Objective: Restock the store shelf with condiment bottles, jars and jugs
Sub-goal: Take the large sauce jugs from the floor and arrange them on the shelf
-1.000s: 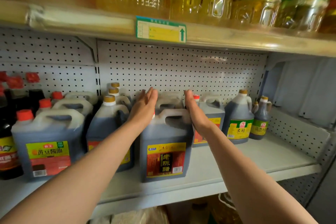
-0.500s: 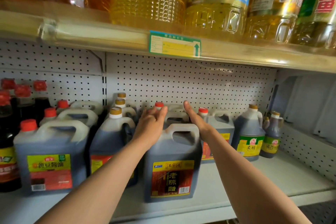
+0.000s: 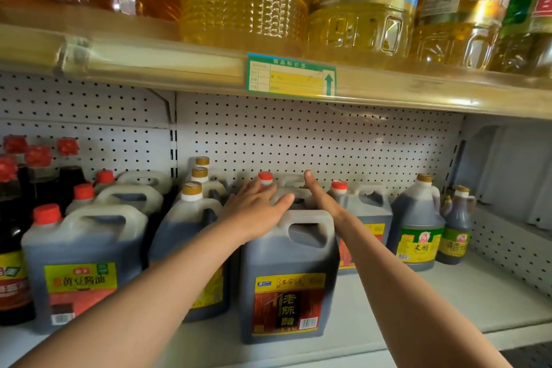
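From your head camera, both your arms reach into the lower shelf [image 3: 448,287], which has a pegboard back [image 3: 328,140]. Your left hand [image 3: 257,212] lies flat with fingers straight and relaxed on the top of the front vinegar jug [image 3: 286,278], covering its cap end beside the handle; it grips nothing. Your right hand [image 3: 322,197] is edge-on, fingers straight, running along the right side of the jugs behind that front one; it seems to press the side of the second jug, though the contact is partly hidden. It clasps nothing either.

The vinegar jug stands upright at the front of the shelf, label facing you, in the middle of the row. Behind it a red cap [image 3: 265,176] shows just past your left fingertips. To its right stands another red-capped jug [image 3: 364,218], then a rice vinegar jug [image 3: 418,224] and a small bottle [image 3: 454,233]. To its left are gold-capped jugs [image 3: 191,218], then soy sauce jugs [image 3: 80,263] and dark bottles [image 3: 12,233] at the edge.

Above, the upper shelf [image 3: 149,69] carries oil jugs [image 3: 245,0] and a price tag [image 3: 291,76].
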A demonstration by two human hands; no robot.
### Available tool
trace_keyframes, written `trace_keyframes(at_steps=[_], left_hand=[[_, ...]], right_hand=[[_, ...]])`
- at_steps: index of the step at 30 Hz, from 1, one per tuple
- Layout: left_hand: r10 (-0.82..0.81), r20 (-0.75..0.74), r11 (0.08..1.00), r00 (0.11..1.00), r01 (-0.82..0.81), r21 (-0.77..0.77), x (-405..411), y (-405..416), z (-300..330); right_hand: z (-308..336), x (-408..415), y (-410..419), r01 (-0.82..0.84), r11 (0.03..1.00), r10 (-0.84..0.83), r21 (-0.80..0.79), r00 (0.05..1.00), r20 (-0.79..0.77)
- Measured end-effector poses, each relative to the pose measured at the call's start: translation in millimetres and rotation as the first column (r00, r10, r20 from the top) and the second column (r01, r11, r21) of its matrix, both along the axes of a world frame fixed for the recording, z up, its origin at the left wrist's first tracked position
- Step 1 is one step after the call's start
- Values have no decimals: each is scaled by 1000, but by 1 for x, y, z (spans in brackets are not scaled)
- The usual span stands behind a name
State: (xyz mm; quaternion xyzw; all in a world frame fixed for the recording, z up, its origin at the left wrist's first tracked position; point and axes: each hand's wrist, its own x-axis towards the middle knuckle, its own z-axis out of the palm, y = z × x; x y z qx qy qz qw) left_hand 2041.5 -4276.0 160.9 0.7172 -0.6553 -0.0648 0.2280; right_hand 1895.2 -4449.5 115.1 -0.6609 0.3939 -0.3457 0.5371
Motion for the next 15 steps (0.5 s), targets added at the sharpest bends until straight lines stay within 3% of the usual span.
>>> trace_keyframes(at_steps=[5,12,15], left_hand=[[-36,68,999,997,38,-23,5,2,-5],[-85,-32,996,996,83,-39,2,7,-4],[-97,-63,994,993,94,-49,2,9,-4]], right_hand=[[25,13,2,80,972,-94,-221,994,-53],[21,17,-16,65,970,-124,-232,961,-248],[22,12,-12,51,976,-104,-210,964,-245]])
